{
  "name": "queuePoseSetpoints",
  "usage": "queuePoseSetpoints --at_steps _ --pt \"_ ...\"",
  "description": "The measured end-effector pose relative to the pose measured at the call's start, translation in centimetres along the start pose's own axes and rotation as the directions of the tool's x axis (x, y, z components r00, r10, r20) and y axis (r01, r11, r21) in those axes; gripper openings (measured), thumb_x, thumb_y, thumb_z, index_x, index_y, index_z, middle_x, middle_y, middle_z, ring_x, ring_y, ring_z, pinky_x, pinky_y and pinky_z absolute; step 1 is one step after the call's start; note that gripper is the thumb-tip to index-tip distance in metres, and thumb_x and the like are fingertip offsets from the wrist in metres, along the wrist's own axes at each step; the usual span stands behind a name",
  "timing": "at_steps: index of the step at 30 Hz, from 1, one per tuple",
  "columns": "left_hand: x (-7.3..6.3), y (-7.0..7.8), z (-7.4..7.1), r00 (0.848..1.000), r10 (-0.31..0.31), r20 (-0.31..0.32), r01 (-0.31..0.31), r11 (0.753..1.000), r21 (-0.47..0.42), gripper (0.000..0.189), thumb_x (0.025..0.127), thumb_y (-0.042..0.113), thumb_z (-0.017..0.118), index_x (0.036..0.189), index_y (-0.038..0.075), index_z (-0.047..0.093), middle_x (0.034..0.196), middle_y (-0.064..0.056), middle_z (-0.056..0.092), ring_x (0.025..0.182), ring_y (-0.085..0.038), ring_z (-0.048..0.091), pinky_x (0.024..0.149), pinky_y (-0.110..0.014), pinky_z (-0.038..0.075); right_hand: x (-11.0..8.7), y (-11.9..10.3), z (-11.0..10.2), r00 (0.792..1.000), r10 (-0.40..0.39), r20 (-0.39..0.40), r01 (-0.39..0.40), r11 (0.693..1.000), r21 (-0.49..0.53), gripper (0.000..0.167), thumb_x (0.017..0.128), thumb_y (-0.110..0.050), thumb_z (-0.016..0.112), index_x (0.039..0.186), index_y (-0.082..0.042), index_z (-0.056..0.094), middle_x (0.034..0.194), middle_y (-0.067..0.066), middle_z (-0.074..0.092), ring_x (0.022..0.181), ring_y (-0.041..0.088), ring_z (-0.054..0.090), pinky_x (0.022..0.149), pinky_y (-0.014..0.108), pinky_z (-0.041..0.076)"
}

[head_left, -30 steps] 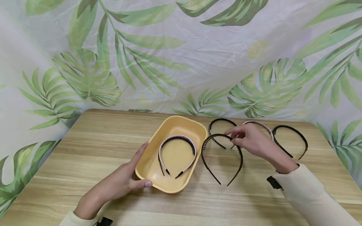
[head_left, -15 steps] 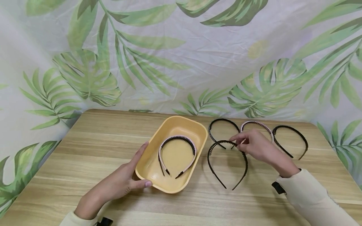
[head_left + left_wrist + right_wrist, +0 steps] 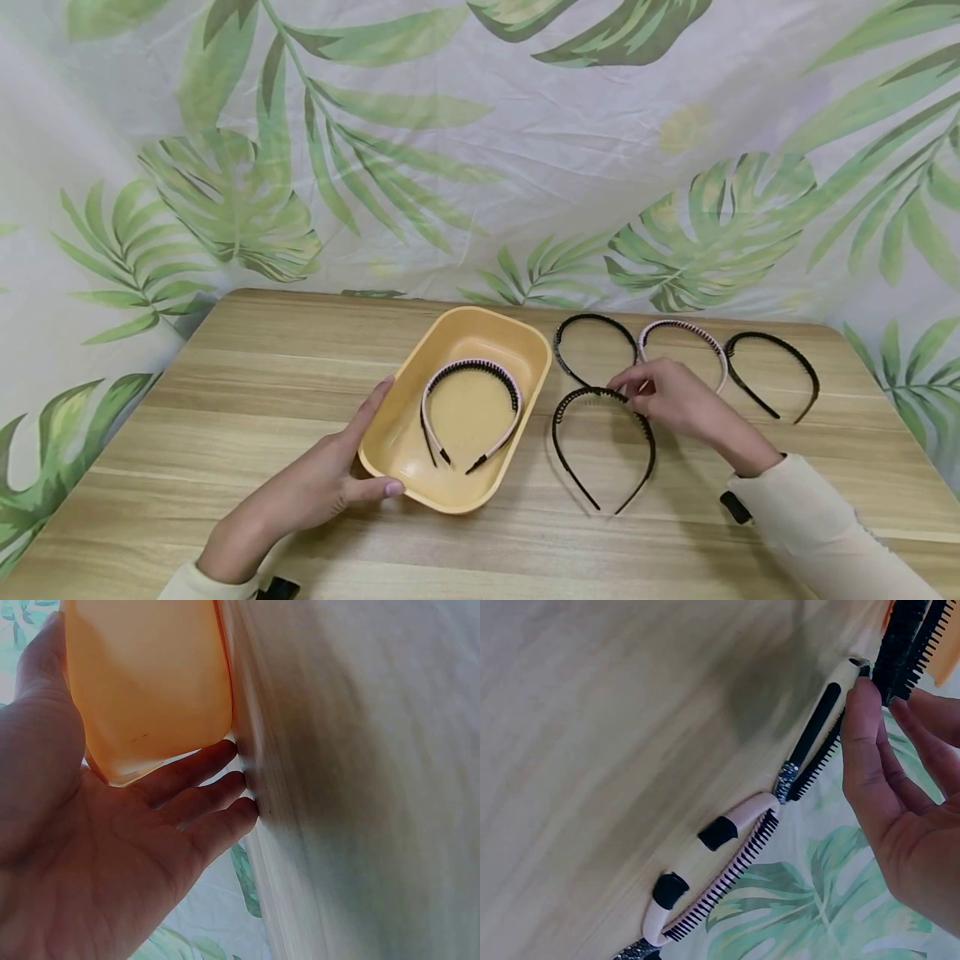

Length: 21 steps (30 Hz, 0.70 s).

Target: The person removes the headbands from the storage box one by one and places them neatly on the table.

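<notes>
My left hand (image 3: pixel 326 475) holds the near-left corner of a yellow plastic basin (image 3: pixel 450 346), thumb at the near rim and fingers along the side. In the left wrist view, its fingertips (image 3: pixel 244 806) reach the tabletop beside the basin (image 3: pixel 157 675). Inside lie a pale pink headband (image 3: pixel 480 362) and a black one, nested together. Right of the basin, my right hand (image 3: pixel 678 404) pinches a black toothed headband (image 3: pixel 600 390) by its upper right arch, its two ends pointing toward me. The right wrist view shows this headband (image 3: pixel 896 645) between thumb and fingers.
Along the back right of the wooden table (image 3: pixel 262 375) lie a black headband (image 3: pixel 596 317), a pink one (image 3: pixel 678 322) and another black one (image 3: pixel 808 367), side by side. A leaf-printed cloth (image 3: pixel 525 167) hangs behind the table.
My right hand has brought the black headband slightly right and toward me, away from the basin's rim and from the back row. The left hand and basin have stayed put.
</notes>
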State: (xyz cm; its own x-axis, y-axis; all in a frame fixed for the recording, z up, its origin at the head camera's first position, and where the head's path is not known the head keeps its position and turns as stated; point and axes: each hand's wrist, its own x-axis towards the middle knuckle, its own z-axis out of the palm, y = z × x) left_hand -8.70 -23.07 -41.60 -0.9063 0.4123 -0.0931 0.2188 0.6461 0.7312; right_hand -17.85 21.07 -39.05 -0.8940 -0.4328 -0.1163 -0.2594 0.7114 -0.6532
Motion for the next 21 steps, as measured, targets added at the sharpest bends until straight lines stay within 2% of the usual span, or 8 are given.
queuePoseSetpoints --at_steps 4,17,21 --pt "0.0 0.01 0.0 1.0 -0.002 -0.001 0.002 1.0 0.0 0.117 0.09 0.049 0.079 0.169 0.033 -0.005 0.166 -0.024 0.036 0.139 -0.031 0.053 0.116 -0.059 0.037 -0.06 0.32 0.35 1.0 -0.007 0.002 0.007 1.0 0.004 0.032 0.088 0.01 0.062 0.116 0.004 0.076 0.087 0.009 0.069 0.077 0.014 0.06 0.057 0.022 0.046" --pt "0.04 0.07 -0.03 1.0 -0.005 0.001 0.005 1.0 -0.007 0.117 0.09 0.05 0.079 0.17 0.032 -0.005 0.166 -0.024 0.037 0.141 -0.032 0.051 0.116 -0.061 0.035 -0.09 0.31 0.68 1.0 -0.018 0.017 0.018 1.0 -0.012 0.028 0.086 0.008 0.069 0.112 0.002 0.078 0.084 0.008 0.068 0.076 0.013 0.059 0.06 0.024 0.047" --pt "0.02 0.09 -0.02 1.0 -0.013 -0.001 0.013 1.0 -0.005 0.117 0.089 0.051 0.079 0.17 0.033 -0.004 0.166 -0.022 0.037 0.141 -0.031 0.052 0.118 -0.056 0.036 -0.16 0.35 0.66 1.0 -0.009 0.025 0.009 1.0 -0.018 0.029 0.086 0.009 0.067 0.113 0.003 0.078 0.084 0.008 0.069 0.075 0.012 0.059 0.059 0.023 0.047"
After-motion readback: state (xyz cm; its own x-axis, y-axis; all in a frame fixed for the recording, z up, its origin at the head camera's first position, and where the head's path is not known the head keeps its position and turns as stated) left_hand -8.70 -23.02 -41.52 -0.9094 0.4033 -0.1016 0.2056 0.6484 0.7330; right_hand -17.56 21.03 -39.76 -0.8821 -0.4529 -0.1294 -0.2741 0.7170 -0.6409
